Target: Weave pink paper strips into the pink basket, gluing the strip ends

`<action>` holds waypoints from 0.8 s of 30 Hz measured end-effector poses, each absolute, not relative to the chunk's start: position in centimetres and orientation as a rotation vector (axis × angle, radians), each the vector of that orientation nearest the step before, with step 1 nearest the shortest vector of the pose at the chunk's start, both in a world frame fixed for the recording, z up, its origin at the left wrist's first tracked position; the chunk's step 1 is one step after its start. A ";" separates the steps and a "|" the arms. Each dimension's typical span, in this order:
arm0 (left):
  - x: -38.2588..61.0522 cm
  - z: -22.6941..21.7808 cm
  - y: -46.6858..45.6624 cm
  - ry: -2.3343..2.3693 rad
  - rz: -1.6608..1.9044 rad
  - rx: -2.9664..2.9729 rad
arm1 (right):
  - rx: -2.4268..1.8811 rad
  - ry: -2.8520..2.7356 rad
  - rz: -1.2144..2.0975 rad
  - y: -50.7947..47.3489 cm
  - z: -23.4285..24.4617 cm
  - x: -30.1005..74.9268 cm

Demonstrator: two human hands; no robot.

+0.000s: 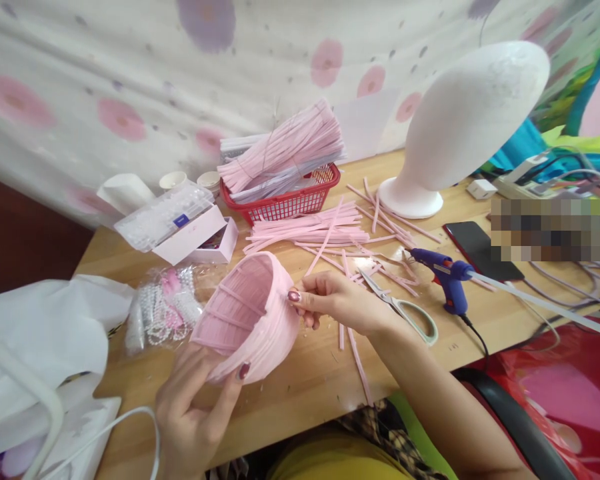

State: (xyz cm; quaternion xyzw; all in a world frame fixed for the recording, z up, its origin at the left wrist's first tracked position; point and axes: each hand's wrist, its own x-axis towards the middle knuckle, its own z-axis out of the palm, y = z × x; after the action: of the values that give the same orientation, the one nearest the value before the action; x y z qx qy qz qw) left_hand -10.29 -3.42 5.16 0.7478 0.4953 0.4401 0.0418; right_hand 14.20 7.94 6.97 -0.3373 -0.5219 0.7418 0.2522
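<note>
My left hand [193, 417] grips a pink woven bowl-shaped basket [247, 317] from below, thumb across its lower side, tilting its opening up and to the left. My right hand [337, 300] is closed, fingertips pinched against the basket's right rim and outer wall. Whether a strip is caught in that pinch I cannot make out. Both hands hold the basket just above the wooden table [305, 380].
Scissors [405, 308] and a blue glue gun [447, 280] lie right of my right hand. Loose pink strips [310, 230] spread behind, by a red basket [290, 200] of strips. A white foam head [460, 120], phone [480, 247], bead box [170, 217] and bag of pearls [163, 307] also sit here.
</note>
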 end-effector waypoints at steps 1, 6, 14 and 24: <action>-10.3 5.2 -3.4 1.507 1.347 2.296 | -0.936 -1.437 2.017 8.1 7.0 14.3; -10.0 5.4 -3.5 1.487 1.346 2.303 | -1.010 -1.470 2.086 8.7 7.7 14.6; -10.2 5.2 -3.6 1.470 1.363 2.291 | -1.045 -1.569 2.227 9.8 9.0 15.1; -10.2 5.1 -3.7 1.476 1.379 2.298 | -1.000 -1.648 2.297 9.5 9.7 15.2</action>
State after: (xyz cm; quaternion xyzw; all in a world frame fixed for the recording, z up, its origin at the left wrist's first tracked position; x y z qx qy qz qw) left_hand -10.15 -3.69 5.12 0.7505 0.4820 0.4503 0.0412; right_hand 15.21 9.47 9.70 -0.3326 -0.5482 0.7640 0.0716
